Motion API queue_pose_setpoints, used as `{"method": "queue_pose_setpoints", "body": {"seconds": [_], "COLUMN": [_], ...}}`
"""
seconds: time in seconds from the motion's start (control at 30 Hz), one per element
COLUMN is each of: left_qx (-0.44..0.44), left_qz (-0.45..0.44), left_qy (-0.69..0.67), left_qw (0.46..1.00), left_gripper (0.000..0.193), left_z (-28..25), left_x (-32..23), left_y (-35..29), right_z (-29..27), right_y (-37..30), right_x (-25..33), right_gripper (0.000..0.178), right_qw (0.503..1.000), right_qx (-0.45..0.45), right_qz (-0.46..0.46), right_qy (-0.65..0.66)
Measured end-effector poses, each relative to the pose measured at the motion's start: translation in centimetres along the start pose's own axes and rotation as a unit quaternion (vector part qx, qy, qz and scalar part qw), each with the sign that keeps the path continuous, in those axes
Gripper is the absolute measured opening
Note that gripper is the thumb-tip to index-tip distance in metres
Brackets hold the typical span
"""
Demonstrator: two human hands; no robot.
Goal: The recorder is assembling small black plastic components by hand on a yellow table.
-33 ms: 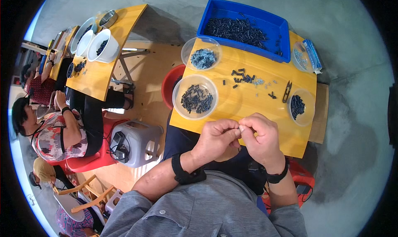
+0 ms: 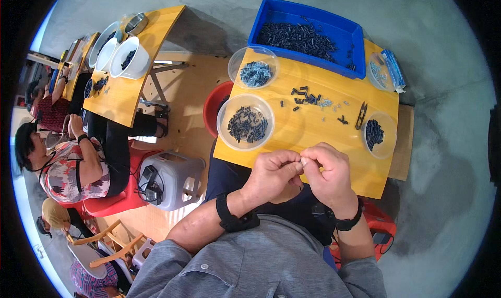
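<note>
My left hand and my right hand meet fingertip to fingertip over the near edge of the yellow table. Thumb and forefinger are pinched on both; whatever lies between them is too small to make out. Beyond them a loose pile of small black tubular pieces lies beside small clear pieces. Left of these stands a round clear tub with black pieces in it, and behind it another tub of light-blue pieces. A smaller tub of black pieces is at the right, next to black thread snips.
A blue tray of black pieces covers the table's far end. At the far right are a small tub and a blue packet. A red bucket stands off the left edge. People sit at another table further left.
</note>
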State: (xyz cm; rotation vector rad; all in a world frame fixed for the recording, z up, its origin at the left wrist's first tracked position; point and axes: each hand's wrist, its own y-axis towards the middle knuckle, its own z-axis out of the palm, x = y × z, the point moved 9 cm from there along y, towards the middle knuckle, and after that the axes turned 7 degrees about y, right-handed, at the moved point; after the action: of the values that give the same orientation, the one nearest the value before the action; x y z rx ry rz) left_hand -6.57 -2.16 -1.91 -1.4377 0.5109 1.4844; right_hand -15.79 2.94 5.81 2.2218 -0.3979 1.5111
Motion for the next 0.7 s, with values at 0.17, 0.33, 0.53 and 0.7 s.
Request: {"method": "queue_pose_setpoints", "body": {"seconds": [0.17,0.33,0.53,0.7], "left_qx": [0.010,0.017,0.015,0.017], "left_qz": [-0.028,-0.044,-0.034,-0.024], "left_qy": [0.021,0.045,0.022,0.026], "left_qw": [0.999,0.998,0.999,0.999], "left_gripper": [0.014,0.014,0.015,0.015], "left_z": [0.1,0.1,0.2,0.2], "left_x": [0.5,1.6,1.6,0.2], "left_y": [0.4,1.1,1.9,2.1], "right_z": [0.1,0.1,-0.3,-0.4], "right_y": [-0.4,-0.7,-0.6,-0.1], "right_x": [-1.6,-3.4,-4.2,-4.9], "right_gripper": [0.002,0.003,0.005,0.010], "right_qw": [0.998,0.994,0.992,0.974], "right_qx": [-0.019,-0.013,-0.018,0.013], "right_qz": [0.041,0.103,0.115,0.167], "right_qy": [0.033,0.044,0.053,0.153]}}
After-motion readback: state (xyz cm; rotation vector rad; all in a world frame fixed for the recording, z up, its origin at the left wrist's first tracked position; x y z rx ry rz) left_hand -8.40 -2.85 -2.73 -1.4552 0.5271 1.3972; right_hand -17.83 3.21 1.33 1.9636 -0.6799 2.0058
